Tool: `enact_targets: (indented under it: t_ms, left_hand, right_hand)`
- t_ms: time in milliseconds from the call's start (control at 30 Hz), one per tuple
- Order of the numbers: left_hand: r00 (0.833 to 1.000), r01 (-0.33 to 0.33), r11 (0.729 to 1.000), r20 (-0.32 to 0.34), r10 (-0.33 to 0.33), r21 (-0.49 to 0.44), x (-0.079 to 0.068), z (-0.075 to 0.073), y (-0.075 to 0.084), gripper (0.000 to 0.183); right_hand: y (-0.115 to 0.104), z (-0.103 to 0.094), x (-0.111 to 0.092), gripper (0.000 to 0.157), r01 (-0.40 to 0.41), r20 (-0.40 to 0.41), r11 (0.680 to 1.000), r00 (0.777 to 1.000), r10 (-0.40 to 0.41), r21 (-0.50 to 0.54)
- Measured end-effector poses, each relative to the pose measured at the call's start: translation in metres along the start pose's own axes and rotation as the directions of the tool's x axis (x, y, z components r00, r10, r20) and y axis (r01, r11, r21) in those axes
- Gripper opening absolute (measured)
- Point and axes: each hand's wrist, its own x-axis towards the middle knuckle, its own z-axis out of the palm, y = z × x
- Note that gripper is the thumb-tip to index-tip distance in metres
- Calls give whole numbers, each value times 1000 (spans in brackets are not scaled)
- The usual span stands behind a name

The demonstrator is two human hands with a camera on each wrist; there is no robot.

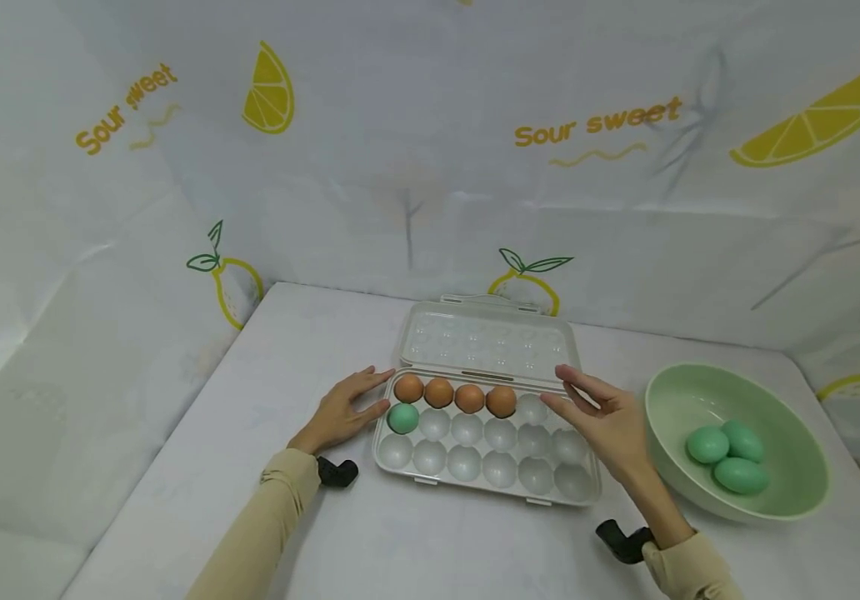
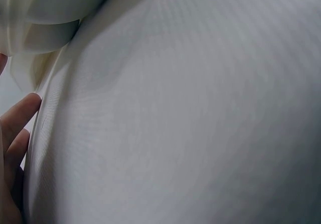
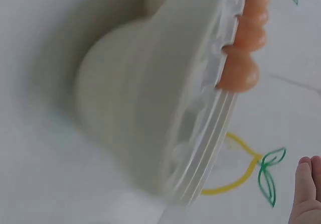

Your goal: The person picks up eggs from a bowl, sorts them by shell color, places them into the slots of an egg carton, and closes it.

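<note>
A pale plastic egg tray lies in the middle of the table, its clear lid folded back behind it. Several brown eggs fill the left part of its back row, and one green egg sits at the left end of the middle row. My left hand rests at the tray's left edge, thumb and fingertips right at the rim. Over the right end of the tray, my right hand has thumb and fingers apart and nothing between them. In the right wrist view its fingertips show at the lower right.
To the right of the tray stands a light green bowl holding three green eggs. A white cloth printed with lemons hangs behind the table and along its left side. Each wrist wears a black strap mount.
</note>
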Motion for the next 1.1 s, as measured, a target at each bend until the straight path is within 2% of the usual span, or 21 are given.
enact_targets:
  t_ms: [167, 233, 300, 400, 500, 633, 767, 933, 1000, 1100]
  left_hand:
    - [1000, 19, 1000, 5, -19, -2, -1, -1, -1, 54]
    - [1000, 27, 1000, 5, -27, -10, -1, -1, -1, 54]
    - [1000, 31, 999, 5, -31, -15, -1, -2, -1, 54]
    - [1000, 27, 999, 6, -27, -17, -1, -2, 0, 54]
    - [1000, 20, 1000, 13, -20, -14, 0, -1, 0, 54]
    - [1000, 19, 1000, 14, -19, -6, 1, -1, 0, 55]
    - [1000, 21, 1000, 8, -21, 0, 1, -2, 1, 54]
    - [999, 35, 999, 20, -35, -10, 1, -2, 1, 55]
    - [999, 39, 999, 23, -39, -9, 1, -1, 1, 55]
    - [999, 38, 999, 21, -37, -1, 1, -1, 1, 55]
  right_hand:
    - [3, -31, -4, 48, -9, -43, 1000, 999, 8, -24]
    - [3, -44, -5, 49, -33, -43, 996, 999, 30, -77]
    - [3, -58, -8, 50, -60, -39, 994, 998, 56, -89]
    - [7, -81, -11, 49, -83, -20, 996, 996, 82, -41]
    - [15, -105, -14, 47, -67, -22, 996, 997, 68, 59]
    - [22, -136, -19, 48, -78, -18, 993, 997, 80, 83]
    - [27, -157, -24, 49, -151, -12, 988, 988, 151, 16]
    - [34, -169, -26, 49, -166, -17, 980, 986, 165, -108]
    - [37, -173, -27, 48, -182, -19, 965, 983, 182, -186]
    - [40, -178, -28, 47, -225, -11, 926, 972, 233, -302]
